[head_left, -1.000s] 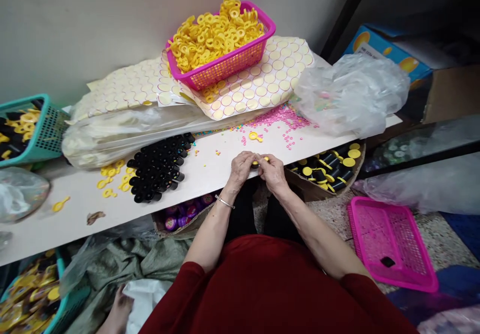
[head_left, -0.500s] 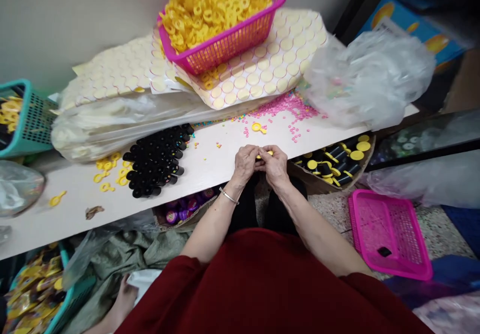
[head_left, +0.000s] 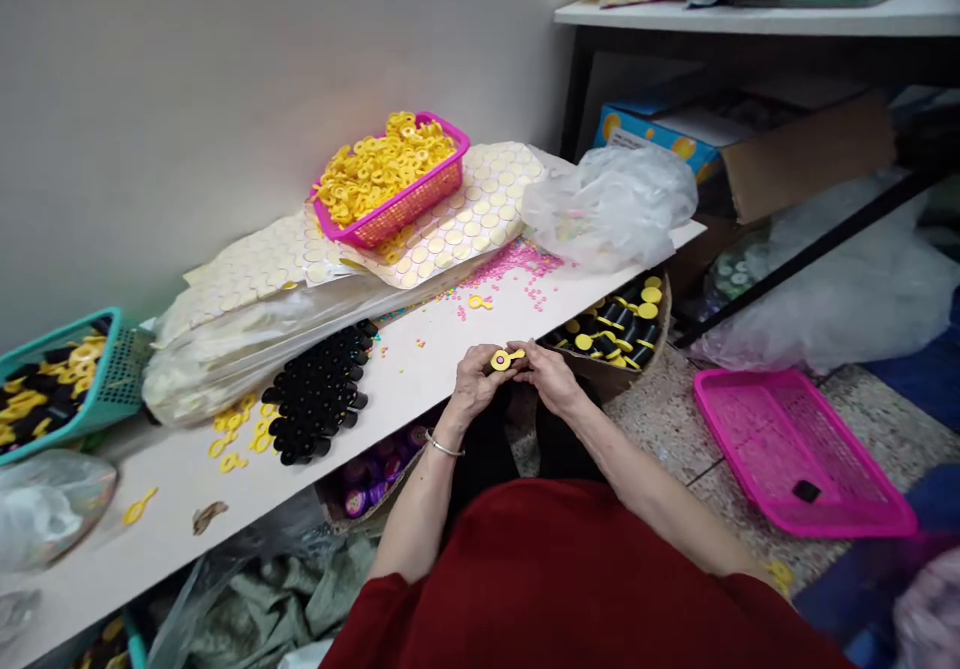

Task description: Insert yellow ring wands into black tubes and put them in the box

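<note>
In front of my body, at the bench's near edge, my left hand (head_left: 474, 383) is closed on a yellow plastic ring piece with a short handle (head_left: 500, 360). A small pinkish spot shows in the ring's middle. My right hand (head_left: 552, 379) pinches the handle end from the other side. Whatever lies under the ring is hidden by my fingers. A similar loose yellow ring piece (head_left: 479, 302) lies on the bench beyond my hands. To the left stand several black tubes (head_left: 319, 394) in tight rows, with loose yellow ring pieces (head_left: 234, 461) beside them.
Pink beads (head_left: 517, 264) are scattered near a clear plastic bag (head_left: 615, 209). A pink basket (head_left: 420, 209) of yellow pieces sits on sticker sheets (head_left: 480, 219). Black tubes with yellow caps (head_left: 622, 319) fill a box at right. A pink basket (head_left: 795, 449) lies on the floor; a teal basket (head_left: 112, 379) stands left.
My view has tilted up, showing more wall and a shelf at the right. The yellow ring piece, mostly covered before, now faces up between my hands.
</note>
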{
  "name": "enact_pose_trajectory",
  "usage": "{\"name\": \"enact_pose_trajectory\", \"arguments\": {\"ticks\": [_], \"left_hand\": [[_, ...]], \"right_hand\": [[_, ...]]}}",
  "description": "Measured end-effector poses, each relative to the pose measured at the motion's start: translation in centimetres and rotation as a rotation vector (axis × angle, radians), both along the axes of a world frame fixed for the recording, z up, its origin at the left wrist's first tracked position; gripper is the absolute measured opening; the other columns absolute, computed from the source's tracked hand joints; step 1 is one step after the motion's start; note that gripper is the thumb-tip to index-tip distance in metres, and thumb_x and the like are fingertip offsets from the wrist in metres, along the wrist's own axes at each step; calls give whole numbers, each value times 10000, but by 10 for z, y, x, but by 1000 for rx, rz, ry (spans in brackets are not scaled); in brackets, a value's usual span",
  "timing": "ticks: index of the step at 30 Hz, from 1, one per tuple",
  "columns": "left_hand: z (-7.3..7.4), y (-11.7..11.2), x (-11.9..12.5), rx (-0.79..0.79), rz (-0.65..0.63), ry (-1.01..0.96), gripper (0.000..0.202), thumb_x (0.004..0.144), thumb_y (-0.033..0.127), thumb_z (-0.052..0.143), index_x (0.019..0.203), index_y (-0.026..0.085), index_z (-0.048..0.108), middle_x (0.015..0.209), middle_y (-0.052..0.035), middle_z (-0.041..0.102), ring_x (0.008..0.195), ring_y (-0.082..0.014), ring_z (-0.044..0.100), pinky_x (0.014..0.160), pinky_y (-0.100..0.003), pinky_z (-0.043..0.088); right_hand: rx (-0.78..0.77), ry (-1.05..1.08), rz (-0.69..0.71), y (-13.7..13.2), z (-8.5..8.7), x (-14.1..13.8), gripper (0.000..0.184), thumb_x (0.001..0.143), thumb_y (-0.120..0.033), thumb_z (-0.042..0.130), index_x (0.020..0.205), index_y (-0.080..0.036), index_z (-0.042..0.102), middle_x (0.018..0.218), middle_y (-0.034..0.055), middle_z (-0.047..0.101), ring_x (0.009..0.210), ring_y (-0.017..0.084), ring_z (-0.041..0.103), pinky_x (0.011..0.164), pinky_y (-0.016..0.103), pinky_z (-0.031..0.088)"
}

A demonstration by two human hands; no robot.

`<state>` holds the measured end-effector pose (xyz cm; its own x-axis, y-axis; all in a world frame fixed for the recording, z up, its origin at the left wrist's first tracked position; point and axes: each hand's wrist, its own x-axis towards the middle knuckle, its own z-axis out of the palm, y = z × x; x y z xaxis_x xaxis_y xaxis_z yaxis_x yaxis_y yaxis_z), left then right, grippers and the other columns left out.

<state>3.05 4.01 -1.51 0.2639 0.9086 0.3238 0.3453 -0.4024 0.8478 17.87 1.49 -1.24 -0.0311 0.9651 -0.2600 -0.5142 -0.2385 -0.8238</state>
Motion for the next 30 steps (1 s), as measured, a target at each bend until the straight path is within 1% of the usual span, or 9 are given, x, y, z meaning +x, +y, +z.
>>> {"name": "enact_pose_trajectory", "arguments": {"ticks": [4, 6, 8, 13, 18, 22, 25, 28, 30], "left_hand": [[14, -24, 20, 171, -149, 77, 319, 769, 471, 647, 906, 183, 666, 817, -42, 637, 833, -169, 521, 776, -327, 433], [22, -32, 29, 243, -220, 152, 285, 814, 444, 598, 892, 177, 657, 790, -41, 624, 825, -170, 509, 781, -333, 423], [28, -37, 38, 322, -297, 256, 243, 847, 393, 558, 891, 170, 645, 808, -48, 628, 846, -177, 506, 803, -345, 414], [31, -47, 57, 446, -367, 445, 206, 875, 326, 496, 886, 161, 617, 875, -68, 648, 940, -203, 511, 847, -365, 402], [30, -54, 71, 433, -384, 437, 207, 876, 322, 478, 892, 159, 604, 840, -62, 648, 922, -194, 529, 850, -364, 400], [27, -60, 78, 512, -406, 425, 167, 861, 267, 483, 839, 160, 610, 865, -67, 655, 937, -199, 524, 883, -384, 377], [20, -59, 79, 468, -416, 426, 204, 862, 329, 505, 822, 168, 624, 864, -67, 652, 936, -204, 516, 923, -409, 355], [13, -54, 77, 275, -400, 385, 316, 846, 462, 532, 860, 167, 644, 802, -60, 628, 894, -194, 508, 849, -368, 399], [9, -51, 76, 171, -398, 354, 369, 837, 510, 529, 893, 168, 656, 791, -58, 618, 880, -190, 503, 816, -350, 415]], "right_hand": [[35, 262, 178, -30, -3, 35, 430, 658, -463, 753, 993, -201, 688, 985, 49, 677, 876, 153, 623, 747, 320, 545], [53, 326, 260, -41, 0, 49, 475, 640, -449, 771, 1032, -198, 678, 969, 49, 686, 874, 164, 637, 775, 355, 544], [50, 311, 284, -47, 3, 59, 492, 619, -414, 793, 1043, -193, 676, 947, 41, 692, 850, 157, 645, 761, 333, 546], [81, 141, 233, -56, 4, 72, 462, 561, -212, 831, 1002, -189, 695, 908, 19, 698, 811, 112, 635, 723, 232, 523], [68, 62, 161, -65, -5, 82, 507, 491, -180, 845, 977, -200, 701, 912, 20, 699, 821, 134, 627, 729, 261, 518], [84, 47, 126, -71, -5, 84, 538, 429, -147, 859, 940, -210, 705, 940, 11, 692, 830, 136, 621, 768, 271, 503], [87, 30, 75, -74, -8, 80, 490, 445, -178, 859, 910, -197, 705, 883, 6, 687, 801, 126, 610, 751, 256, 491], [25, 60, 21, -73, -17, 76, 389, 547, -279, 824, 903, -189, 696, 816, 2, 671, 728, 102, 583, 671, 231, 478], [-18, 106, 61, -72, -21, 77, 401, 553, -286, 820, 920, -193, 687, 837, 1, 664, 731, 95, 572, 644, 217, 471]]}}
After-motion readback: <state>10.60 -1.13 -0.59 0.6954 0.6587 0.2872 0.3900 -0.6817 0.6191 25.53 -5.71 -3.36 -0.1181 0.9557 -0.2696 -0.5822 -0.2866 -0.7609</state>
